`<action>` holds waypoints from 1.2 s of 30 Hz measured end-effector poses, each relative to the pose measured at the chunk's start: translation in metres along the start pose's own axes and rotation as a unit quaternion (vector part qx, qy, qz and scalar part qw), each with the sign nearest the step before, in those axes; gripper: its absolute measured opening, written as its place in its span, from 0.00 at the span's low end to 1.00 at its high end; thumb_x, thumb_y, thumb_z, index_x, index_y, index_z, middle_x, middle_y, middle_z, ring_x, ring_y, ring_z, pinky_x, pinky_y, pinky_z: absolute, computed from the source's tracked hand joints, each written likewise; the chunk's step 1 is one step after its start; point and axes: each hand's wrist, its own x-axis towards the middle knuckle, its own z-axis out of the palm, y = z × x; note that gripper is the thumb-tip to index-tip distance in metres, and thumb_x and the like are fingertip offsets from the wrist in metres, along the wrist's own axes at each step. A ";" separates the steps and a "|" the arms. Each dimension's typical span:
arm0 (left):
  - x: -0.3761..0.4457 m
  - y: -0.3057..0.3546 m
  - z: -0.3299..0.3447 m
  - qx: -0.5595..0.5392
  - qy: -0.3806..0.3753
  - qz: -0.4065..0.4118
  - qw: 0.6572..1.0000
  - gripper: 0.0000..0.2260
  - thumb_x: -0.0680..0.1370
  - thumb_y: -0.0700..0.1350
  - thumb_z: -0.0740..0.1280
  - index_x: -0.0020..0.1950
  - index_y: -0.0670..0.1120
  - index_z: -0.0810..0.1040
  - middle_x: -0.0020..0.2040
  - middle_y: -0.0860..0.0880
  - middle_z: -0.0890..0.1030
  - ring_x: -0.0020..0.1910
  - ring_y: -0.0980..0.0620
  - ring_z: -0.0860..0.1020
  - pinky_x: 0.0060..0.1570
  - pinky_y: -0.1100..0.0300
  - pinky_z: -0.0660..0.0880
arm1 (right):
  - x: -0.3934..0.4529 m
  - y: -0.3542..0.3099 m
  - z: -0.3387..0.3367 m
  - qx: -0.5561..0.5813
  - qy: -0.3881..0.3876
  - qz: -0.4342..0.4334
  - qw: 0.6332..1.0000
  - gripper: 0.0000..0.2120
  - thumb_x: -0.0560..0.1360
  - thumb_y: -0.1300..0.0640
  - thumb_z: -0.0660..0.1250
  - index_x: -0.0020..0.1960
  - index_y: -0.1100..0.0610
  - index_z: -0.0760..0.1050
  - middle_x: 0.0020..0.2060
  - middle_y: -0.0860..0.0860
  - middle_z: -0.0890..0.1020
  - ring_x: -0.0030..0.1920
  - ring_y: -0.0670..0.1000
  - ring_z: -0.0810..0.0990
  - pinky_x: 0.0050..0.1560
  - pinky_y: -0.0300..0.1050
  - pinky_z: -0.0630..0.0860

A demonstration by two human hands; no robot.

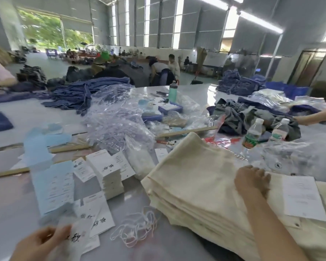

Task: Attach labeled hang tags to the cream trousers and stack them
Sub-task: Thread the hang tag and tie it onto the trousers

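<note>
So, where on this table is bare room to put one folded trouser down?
One free patch is the grey table at near left, between the wooden stick and the blue label sheets. A narrower one lies between the white cords and the tag stack. The middle, with plastic bags, is crowded.

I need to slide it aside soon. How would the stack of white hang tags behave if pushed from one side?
The stack of white hang tags would probably shear and fan out, since it is tall, loose and already leans. The cards look stiff and smooth, so they likely slip over each other. Loose tags lying nearby suggest they scatter easily.
</note>
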 end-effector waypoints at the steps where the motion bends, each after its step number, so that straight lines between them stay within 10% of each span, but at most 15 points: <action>1: -0.005 -0.010 -0.004 0.007 0.007 0.000 1.000 0.11 0.63 0.50 0.80 0.30 0.45 0.84 0.32 0.49 0.84 0.40 0.48 0.79 0.40 0.65 0.71 | -0.003 -0.004 -0.003 0.057 0.019 -0.019 0.998 0.19 0.78 0.63 0.54 0.67 0.66 0.68 0.63 0.64 0.73 0.65 0.63 0.69 0.67 0.56 0.65; 7: -0.011 -0.031 -0.013 -0.163 0.045 -0.041 0.985 0.09 0.73 0.40 0.71 0.38 0.34 0.79 0.27 0.48 0.81 0.24 0.57 0.77 0.25 0.68 0.71 | -0.126 -0.108 -0.005 0.446 0.303 -0.336 0.772 0.13 0.69 0.66 0.59 0.45 0.67 0.81 0.40 0.63 0.79 0.45 0.61 0.75 0.46 0.51 0.69; 13: -0.005 -0.048 -0.038 -0.223 0.090 -0.095 0.966 0.11 0.75 0.44 0.70 0.37 0.39 0.74 0.28 0.46 0.76 0.31 0.48 0.72 0.34 0.57 0.67 | -0.271 -0.226 0.056 0.361 0.178 -0.659 0.636 0.15 0.58 0.64 0.77 0.37 0.45 0.83 0.38 0.41 0.83 0.45 0.49 0.79 0.54 0.50 0.67; 19: 0.010 -0.060 -0.046 -0.259 0.083 -0.138 0.952 0.11 0.78 0.45 0.66 0.44 0.37 0.76 0.39 0.40 0.82 0.36 0.43 0.79 0.33 0.56 0.74 | -0.281 -0.250 0.107 0.085 -0.065 -0.727 0.679 0.18 0.62 0.53 0.78 0.50 0.43 0.82 0.55 0.47 0.82 0.60 0.47 0.78 0.60 0.68 0.70; 23: 0.030 -0.077 -0.023 -0.200 0.031 -0.147 0.968 0.09 0.78 0.43 0.66 0.44 0.37 0.77 0.37 0.42 0.84 0.36 0.44 0.81 0.36 0.56 0.77 | -0.277 -0.252 0.123 0.081 -0.087 -0.716 0.688 0.24 0.74 0.65 0.59 0.67 0.48 0.68 0.74 0.49 0.61 0.75 0.48 0.54 0.70 0.69 0.39; 27: 0.046 -0.095 0.008 -0.079 -0.023 -0.152 0.985 0.07 0.78 0.42 0.66 0.42 0.40 0.78 0.38 0.45 0.84 0.36 0.47 0.82 0.39 0.59 0.76 | -0.265 -0.240 0.110 0.160 -0.025 -0.659 0.735 0.27 0.49 0.55 0.78 0.48 0.45 0.83 0.52 0.45 0.83 0.53 0.45 0.82 0.50 0.54 0.79; 30: 0.058 -0.096 0.021 -0.053 -0.032 -0.156 0.986 0.09 0.78 0.46 0.67 0.42 0.40 0.74 0.42 0.41 0.83 0.38 0.45 0.81 0.40 0.58 0.73 | -0.231 -0.222 0.119 0.265 0.007 -0.533 0.804 0.21 0.49 0.69 0.75 0.40 0.54 0.83 0.37 0.51 0.84 0.37 0.54 0.82 0.37 0.44 0.79; 36: 0.066 -0.095 0.024 -0.028 -0.035 -0.140 0.989 0.11 0.78 0.46 0.67 0.47 0.37 0.77 0.40 0.44 0.84 0.37 0.46 0.83 0.40 0.54 0.77 | -0.175 -0.200 0.135 0.227 -0.089 -0.464 0.851 0.12 0.76 0.64 0.61 0.58 0.56 0.77 0.56 0.52 0.77 0.56 0.50 0.74 0.55 0.36 0.67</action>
